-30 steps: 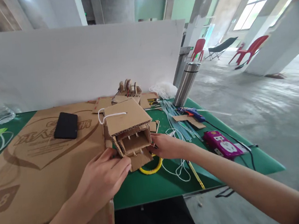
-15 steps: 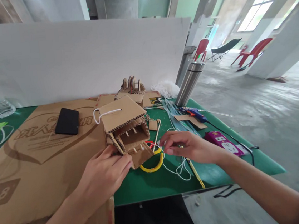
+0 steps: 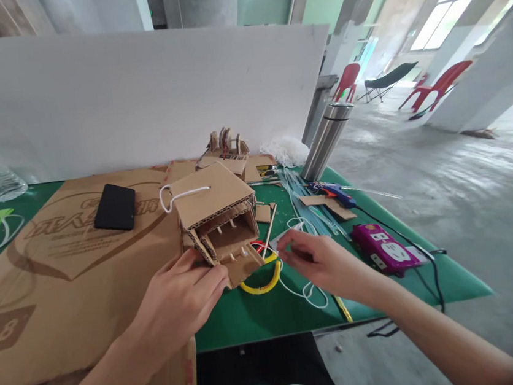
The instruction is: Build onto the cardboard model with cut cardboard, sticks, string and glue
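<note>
A small cardboard box (image 3: 215, 194) with an open front stands tilted at the middle, wooden pegs inside it and a white cord through its top. My left hand (image 3: 184, 293) is closed on its lower front corner, by the hinged cardboard flap (image 3: 245, 264), which hangs down with short pegs on it. To the right of the flap, my right hand (image 3: 323, 265) hovers over the table with curled fingers pinched together. Thin white string (image 3: 318, 304) runs close by its fingertips; whether they grip it I cannot make out. Scissors with yellow handles (image 3: 263, 290) lie beneath the flap.
A purple power strip (image 3: 386, 249), a glue gun (image 3: 337, 194) and a steel flask (image 3: 327, 141) are on the right of the green table. A black phone (image 3: 115, 207) rests on the large cardboard sheet (image 3: 68, 325) at left. Another cardboard piece (image 3: 226, 149) stands behind.
My right hand has shifted slightly, and its fingers point a little lower. The flap has tipped up slightly. My left hand keeps its hold on the box.
</note>
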The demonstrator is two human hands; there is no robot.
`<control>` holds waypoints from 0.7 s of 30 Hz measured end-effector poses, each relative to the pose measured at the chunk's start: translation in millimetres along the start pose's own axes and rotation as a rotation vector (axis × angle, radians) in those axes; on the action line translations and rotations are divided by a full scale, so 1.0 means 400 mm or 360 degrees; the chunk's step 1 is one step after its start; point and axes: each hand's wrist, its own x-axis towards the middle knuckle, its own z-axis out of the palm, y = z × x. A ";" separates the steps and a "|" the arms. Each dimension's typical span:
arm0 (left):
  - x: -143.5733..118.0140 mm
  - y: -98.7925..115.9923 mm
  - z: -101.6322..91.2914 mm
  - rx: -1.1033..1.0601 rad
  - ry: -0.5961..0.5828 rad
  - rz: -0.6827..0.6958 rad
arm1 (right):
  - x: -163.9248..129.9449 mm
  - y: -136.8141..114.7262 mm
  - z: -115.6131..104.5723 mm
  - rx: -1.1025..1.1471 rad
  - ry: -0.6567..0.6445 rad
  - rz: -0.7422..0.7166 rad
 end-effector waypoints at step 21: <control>-0.011 -0.008 -0.012 0.0054 0.0020 -0.0015 | -0.008 0.040 -0.040 0.0470 0.0599 -0.0021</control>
